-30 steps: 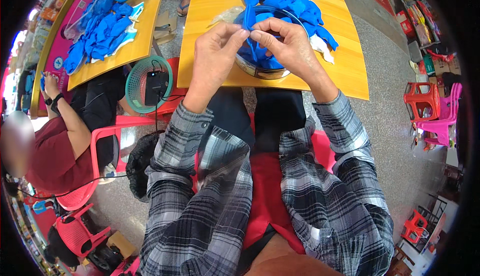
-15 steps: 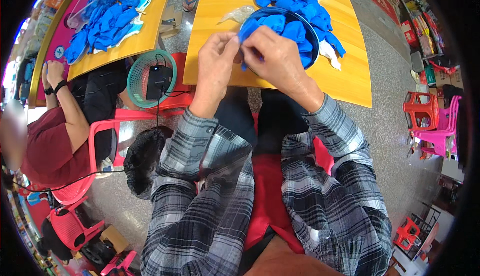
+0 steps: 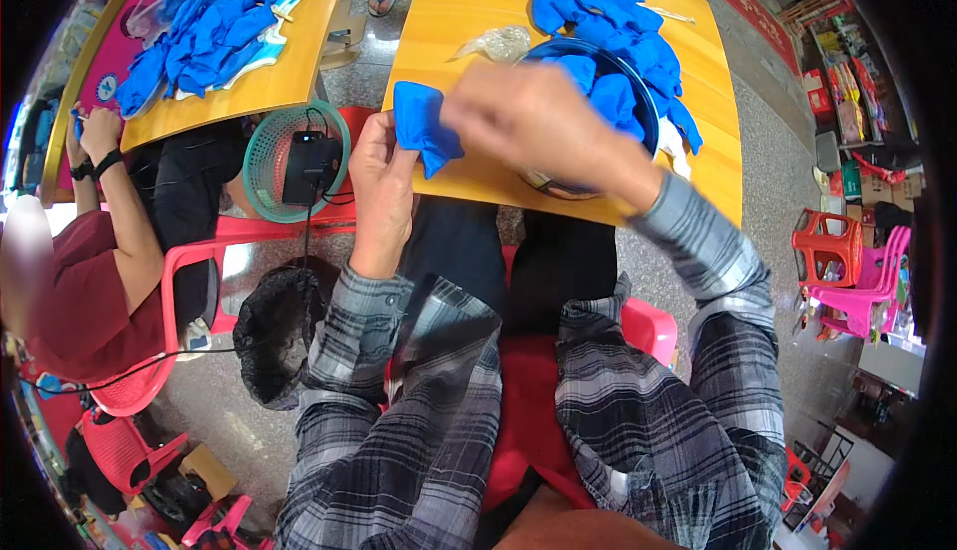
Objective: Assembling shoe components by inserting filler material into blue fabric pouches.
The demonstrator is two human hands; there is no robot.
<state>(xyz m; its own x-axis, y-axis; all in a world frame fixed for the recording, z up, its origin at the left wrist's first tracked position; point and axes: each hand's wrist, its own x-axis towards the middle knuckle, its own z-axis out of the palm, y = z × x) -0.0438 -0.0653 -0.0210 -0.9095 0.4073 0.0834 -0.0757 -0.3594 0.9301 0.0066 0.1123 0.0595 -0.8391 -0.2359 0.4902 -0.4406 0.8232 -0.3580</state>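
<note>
The wearer's two hands (image 3: 382, 179), one held blue piece (image 3: 417, 116), one tub (image 3: 647, 101) and two tables (image 3: 451, 21) show.

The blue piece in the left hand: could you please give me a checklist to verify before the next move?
1. Left hand has its grip on the blue piece: ok.
2. Right hand is apart from the blue piece: cannot tell, the hand is blurred.
3. Round container stands on the table: ok.
4. Container opening is fully visible: not ok, the right hand partly covers it.
5. Blue heap lies on the table: ok.
</note>
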